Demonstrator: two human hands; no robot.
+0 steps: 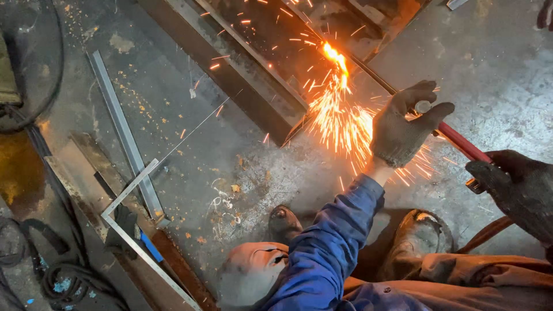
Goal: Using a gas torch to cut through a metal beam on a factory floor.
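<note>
My left hand, in a dark work glove with a blue sleeve, is closed around the thin tube of a cutting torch, which has a red section. My right hand, also gloved, grips the torch's handle end at the right edge. The torch's tip burns bright orange against a dark steel frame lying on the concrete floor. A thick shower of sparks falls from the flame toward my left hand.
A flat metal strip and a thin angle frame lie on the floor at left. Black cables coil at the bottom left. My boots and a bent knee fill the bottom centre.
</note>
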